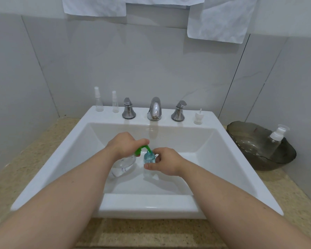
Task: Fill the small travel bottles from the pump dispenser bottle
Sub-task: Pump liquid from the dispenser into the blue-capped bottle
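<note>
Fingers (142, 141) of left hand (123, 143) curl over pump (142, 148) of dispenser bottle (123, 164) in sink (61, 153); right hand (164, 161) pinches travel bottle (149, 158) beneath it. Likely filling step; next: steady press.

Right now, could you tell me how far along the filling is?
Perhaps done: the capped bottle in the grey bowl. In hand: the left hand grips the green pump, spout over the small blue bottle the right hand holds. Left: two clear spray bottles on the sink ledge look empty.
</note>
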`<state>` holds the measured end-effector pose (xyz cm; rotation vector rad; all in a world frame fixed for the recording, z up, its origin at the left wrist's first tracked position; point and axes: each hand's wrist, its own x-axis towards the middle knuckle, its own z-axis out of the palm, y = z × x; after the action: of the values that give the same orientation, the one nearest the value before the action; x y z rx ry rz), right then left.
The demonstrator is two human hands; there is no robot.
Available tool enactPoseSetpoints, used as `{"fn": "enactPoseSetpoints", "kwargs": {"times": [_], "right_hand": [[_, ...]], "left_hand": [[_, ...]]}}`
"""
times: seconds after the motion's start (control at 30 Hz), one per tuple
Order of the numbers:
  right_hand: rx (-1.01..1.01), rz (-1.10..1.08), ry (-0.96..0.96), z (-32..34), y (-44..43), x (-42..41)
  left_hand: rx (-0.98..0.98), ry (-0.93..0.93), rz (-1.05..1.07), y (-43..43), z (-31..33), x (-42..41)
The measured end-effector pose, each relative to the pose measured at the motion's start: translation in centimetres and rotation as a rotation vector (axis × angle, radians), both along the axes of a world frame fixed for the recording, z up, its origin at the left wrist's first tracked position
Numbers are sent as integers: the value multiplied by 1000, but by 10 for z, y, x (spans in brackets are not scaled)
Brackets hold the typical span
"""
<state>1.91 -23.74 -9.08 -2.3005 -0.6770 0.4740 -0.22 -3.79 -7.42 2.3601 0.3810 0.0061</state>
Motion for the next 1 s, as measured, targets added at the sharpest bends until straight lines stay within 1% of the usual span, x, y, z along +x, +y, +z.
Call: {"fn": "enactPoseSetpoints", "kwargs": {"times": [0.63,0.73,0.9,1.0], "right_hand": [[-39,0,-17,0,-1,0],[-41,4,-13,0,-1,-1],[-41,3,-9,2,-1,-1],[-37,-4,-3,1,-3,0]], "left_hand": [[20,12,-23,-4,2,-1],[44,9,-18,-4,3,-3],[14,0,-10,-3,2,-2],[34,-13,-11,-3,0,-2]]}}
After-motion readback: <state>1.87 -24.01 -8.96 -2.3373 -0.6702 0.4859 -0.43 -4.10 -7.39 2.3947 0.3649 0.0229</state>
